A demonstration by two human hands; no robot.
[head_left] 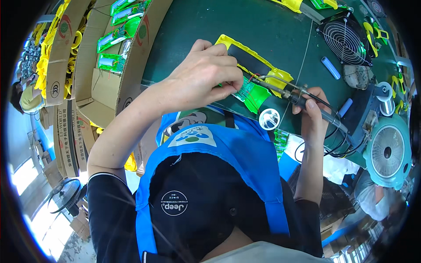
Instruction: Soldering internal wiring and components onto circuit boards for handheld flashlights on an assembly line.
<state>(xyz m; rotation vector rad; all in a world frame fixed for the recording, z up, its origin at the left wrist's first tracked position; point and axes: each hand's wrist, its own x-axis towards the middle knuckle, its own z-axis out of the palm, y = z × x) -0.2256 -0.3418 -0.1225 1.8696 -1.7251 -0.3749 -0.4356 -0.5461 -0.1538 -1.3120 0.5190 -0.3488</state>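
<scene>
My right hand grips a soldering iron with a thin curved metal tube along it. The iron's tip points left, close to a small circuit board with red wires, which lies in a green plastic shell. My left hand is closed in a pinch at the left end of that board; the fingers hide what they hold. Just beyond the board lies a yellow shell half with a dark inner face. A round silver reflector sits at the near edge of the green shell.
Left of me stands a cardboard box holding several green shells with blue cells. On the green tabletop, toward the right, are a black fan, a blue battery cell, a solder spool and a teal fan.
</scene>
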